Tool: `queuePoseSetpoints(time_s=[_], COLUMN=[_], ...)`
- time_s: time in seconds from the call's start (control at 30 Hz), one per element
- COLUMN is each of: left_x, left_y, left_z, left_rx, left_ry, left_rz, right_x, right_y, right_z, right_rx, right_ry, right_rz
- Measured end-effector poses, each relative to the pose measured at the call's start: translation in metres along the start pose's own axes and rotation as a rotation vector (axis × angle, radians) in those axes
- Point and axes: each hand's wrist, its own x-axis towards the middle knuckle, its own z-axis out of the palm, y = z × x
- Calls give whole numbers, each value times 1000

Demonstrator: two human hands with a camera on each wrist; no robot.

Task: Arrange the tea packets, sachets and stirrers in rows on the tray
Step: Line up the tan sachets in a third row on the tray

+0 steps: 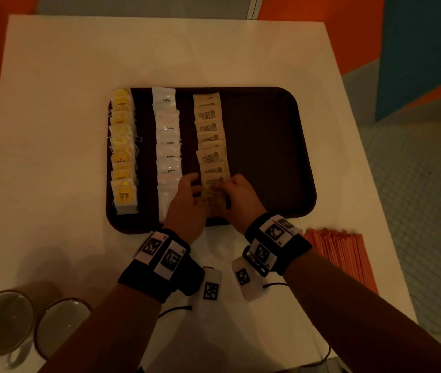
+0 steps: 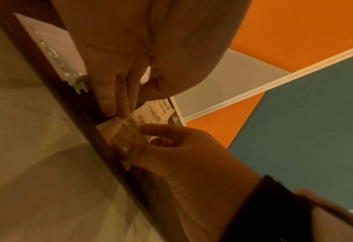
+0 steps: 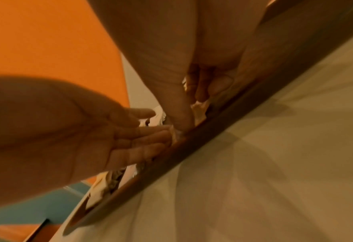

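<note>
Head view, hands (image 1: 210, 196) possibly hiding sugar sachet (image 1: 215, 203)

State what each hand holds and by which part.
The right hand pinches a brown sugar sachet at its near end, by the tray rim. The left hand holds nothing; its straight fingertips touch the sachet's edge.

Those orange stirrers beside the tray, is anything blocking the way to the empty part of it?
Nothing visible does. The orange stirrers lie on the white table, and the dark brown tray's right side is bare; only its low rim lies between.
</note>
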Motion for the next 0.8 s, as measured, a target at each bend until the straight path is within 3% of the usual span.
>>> queuePoseSetpoints(time_s=[0.17, 0.33, 0.53, 0.8], left_x=[-7, -9, 0, -2], left_y=[1, 3, 1, 8], left_z=[5, 1, 0, 1], left_rx=[53, 124, 205, 291], left_ry=[-13, -10, 2, 21], left_rz=[63, 97, 65, 146], right_x=[0, -6, -5, 0], right_y=[-1, 9, 7, 7], right_z=[3, 3, 2, 0], right_rx=[-89, 89, -43, -47], right_ry=[28, 104, 58, 72], right_rz=[17, 87, 30, 43])
